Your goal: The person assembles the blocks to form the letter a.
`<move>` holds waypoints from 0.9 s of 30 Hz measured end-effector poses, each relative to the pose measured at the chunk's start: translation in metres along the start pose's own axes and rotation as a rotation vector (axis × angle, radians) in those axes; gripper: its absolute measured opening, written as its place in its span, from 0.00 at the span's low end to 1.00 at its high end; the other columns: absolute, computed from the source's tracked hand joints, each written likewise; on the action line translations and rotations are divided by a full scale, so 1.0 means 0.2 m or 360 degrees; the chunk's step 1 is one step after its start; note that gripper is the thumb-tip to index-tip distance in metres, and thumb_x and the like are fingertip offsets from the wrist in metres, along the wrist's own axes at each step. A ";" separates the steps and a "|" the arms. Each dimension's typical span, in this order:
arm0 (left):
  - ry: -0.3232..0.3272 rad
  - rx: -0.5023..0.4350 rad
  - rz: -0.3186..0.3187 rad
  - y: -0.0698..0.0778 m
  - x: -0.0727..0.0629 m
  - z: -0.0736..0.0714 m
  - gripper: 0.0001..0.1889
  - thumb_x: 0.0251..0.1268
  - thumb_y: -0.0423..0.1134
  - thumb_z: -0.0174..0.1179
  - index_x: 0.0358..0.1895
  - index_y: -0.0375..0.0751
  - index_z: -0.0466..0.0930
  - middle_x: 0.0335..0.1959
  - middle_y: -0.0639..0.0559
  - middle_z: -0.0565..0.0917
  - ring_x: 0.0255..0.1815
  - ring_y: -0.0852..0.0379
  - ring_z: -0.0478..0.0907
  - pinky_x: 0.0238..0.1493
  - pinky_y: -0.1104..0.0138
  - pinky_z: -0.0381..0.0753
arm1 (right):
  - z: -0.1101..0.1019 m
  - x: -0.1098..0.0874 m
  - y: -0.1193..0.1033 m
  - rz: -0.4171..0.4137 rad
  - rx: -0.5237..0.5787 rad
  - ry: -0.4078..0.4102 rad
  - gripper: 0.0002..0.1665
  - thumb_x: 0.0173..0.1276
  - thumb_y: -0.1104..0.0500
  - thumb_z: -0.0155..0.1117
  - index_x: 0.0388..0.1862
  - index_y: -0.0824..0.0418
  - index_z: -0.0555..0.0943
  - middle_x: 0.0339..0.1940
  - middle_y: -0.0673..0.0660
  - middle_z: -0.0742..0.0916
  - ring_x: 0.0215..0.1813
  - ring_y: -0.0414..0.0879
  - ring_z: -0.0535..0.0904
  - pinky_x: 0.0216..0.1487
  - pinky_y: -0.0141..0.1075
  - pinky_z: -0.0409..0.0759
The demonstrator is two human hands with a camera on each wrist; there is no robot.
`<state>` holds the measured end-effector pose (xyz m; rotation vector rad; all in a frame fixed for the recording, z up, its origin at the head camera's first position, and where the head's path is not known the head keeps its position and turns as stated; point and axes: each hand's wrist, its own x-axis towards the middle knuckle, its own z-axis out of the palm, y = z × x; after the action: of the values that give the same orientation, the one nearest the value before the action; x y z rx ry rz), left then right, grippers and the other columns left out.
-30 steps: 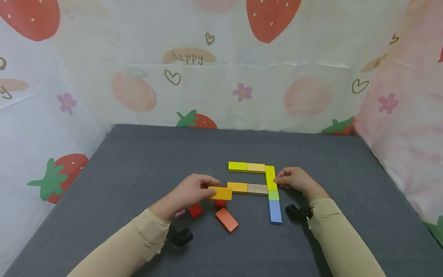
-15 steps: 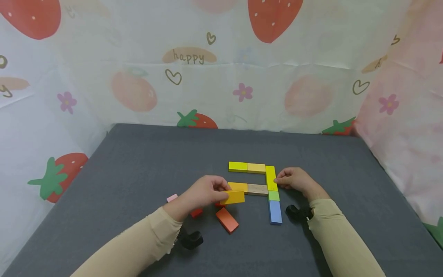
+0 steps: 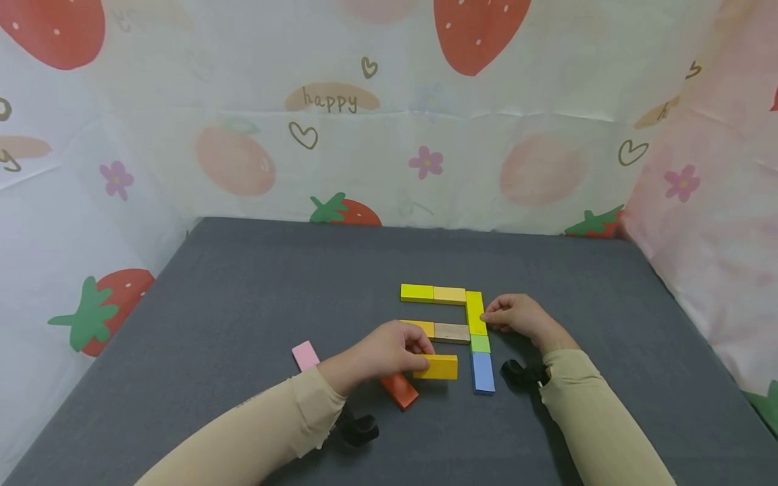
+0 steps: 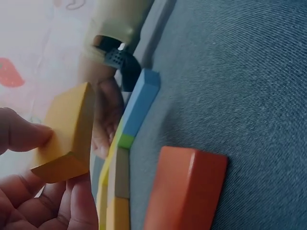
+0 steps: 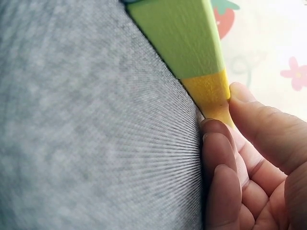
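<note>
My left hand (image 3: 392, 351) pinches an orange-yellow wooden block (image 3: 439, 367) between thumb and fingers, raised above the table, left of the blue block (image 3: 483, 372). In the left wrist view the held block (image 4: 67, 129) is tilted, thumb on one face. My right hand (image 3: 516, 314) has its thumb and curled fingers at the right side of a long yellow block (image 3: 476, 312), which lies flat in the row. In the right wrist view the thumb touches this yellow block (image 5: 209, 91) from above, the fingertips at its side. A green block (image 3: 480, 343) joins yellow and blue.
Two short arms run left from the row: a yellow block (image 3: 417, 292) with a tan one (image 3: 449, 295), and a plain wood block (image 3: 452, 333) with an orange-yellow one. A red-orange block (image 3: 399, 391) and a pink block (image 3: 305, 354) lie by the left forearm, on the grey tabletop (image 3: 273, 270).
My left hand has carried the orange-yellow block right and slightly nearer, from over the red blocks towards the blue one. The pink block has come into fuller view. The right hand stays in place.
</note>
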<state>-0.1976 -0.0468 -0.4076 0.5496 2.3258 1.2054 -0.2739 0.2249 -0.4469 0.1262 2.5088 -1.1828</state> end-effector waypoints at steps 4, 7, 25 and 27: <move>-0.0032 0.0087 -0.0074 0.01 0.01 0.04 0.03 0.54 0.36 0.63 0.29 0.50 0.80 0.24 0.57 0.80 0.27 0.58 0.75 0.32 0.68 0.75 | 0.00 0.00 0.00 0.0001 -0.0002 -0.0001 0.13 0.58 0.51 0.66 0.34 0.60 0.81 0.31 0.54 0.82 0.34 0.48 0.74 0.36 0.35 0.74; -0.0037 0.0168 -0.0096 0.01 0.01 0.06 0.03 0.54 0.36 0.63 0.29 0.50 0.80 0.23 0.58 0.80 0.26 0.59 0.74 0.30 0.69 0.75 | 0.00 0.00 0.00 -0.0015 -0.0006 -0.0006 0.13 0.58 0.51 0.66 0.34 0.60 0.81 0.30 0.53 0.82 0.34 0.48 0.73 0.36 0.35 0.74; -0.0076 0.0553 0.0039 0.01 0.01 0.14 0.05 0.53 0.40 0.65 0.24 0.50 0.79 0.19 0.62 0.76 0.23 0.62 0.71 0.27 0.72 0.72 | 0.00 -0.01 0.00 -0.0047 -0.0016 0.0006 0.13 0.58 0.52 0.66 0.33 0.60 0.81 0.29 0.53 0.82 0.33 0.47 0.74 0.36 0.35 0.73; -0.0085 0.0593 0.0039 0.02 0.01 0.14 0.04 0.53 0.41 0.65 0.25 0.50 0.80 0.19 0.62 0.76 0.23 0.62 0.71 0.27 0.73 0.72 | 0.00 -0.01 0.00 -0.0052 -0.0020 0.0006 0.13 0.58 0.51 0.66 0.33 0.60 0.81 0.29 0.53 0.82 0.33 0.47 0.74 0.36 0.35 0.73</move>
<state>-0.1834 -0.0249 -0.4196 0.7267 2.5160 0.7560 -0.2724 0.2251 -0.4462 0.0844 2.5306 -1.1801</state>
